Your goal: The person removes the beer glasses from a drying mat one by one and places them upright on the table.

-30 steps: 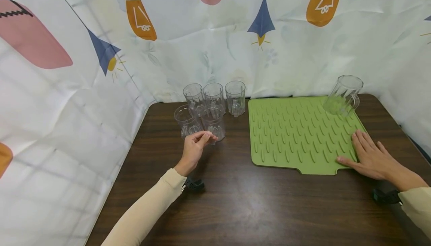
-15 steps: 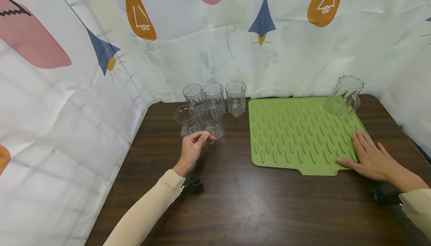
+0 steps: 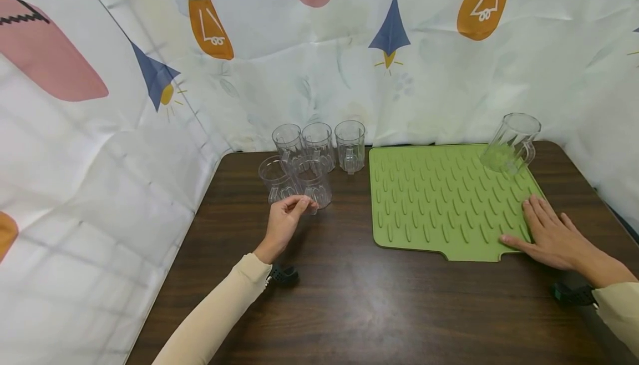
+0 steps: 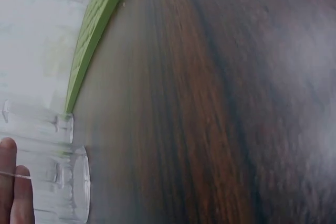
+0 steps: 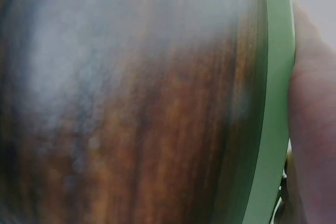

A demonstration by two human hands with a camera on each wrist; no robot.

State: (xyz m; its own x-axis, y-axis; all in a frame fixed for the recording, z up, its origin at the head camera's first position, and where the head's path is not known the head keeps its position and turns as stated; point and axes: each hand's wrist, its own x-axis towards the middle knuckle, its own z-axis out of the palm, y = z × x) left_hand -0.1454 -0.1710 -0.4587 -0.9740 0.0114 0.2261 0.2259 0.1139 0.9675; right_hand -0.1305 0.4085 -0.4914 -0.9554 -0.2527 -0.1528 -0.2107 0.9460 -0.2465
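My left hand (image 3: 283, 222) pinches the handle of a clear mug (image 3: 319, 184), the front right one of a cluster on the dark wooden table. Another clear mug (image 3: 274, 173) stands just left of it, its handle toward me. In the left wrist view, two fingertips (image 4: 22, 198) show beside the clear mug (image 4: 80, 187). My right hand (image 3: 554, 237) lies flat with fingers spread, resting on the front right corner of a green ridged mat (image 3: 429, 198). In the right wrist view, the thumb (image 5: 315, 103) presses along the mat's edge (image 5: 275, 87).
Behind the front pair, a row of three clear mugs (image 3: 350, 146) stands near the printed cloth wall (image 3: 429, 93). One more clear mug (image 3: 511, 140) sits upright at the mat's back right corner. Dark table surface (image 3: 379, 304) lies in front of the mat.
My left hand and the mug it pinches have shifted very slightly to the left. The right hand stays in place on the mat.
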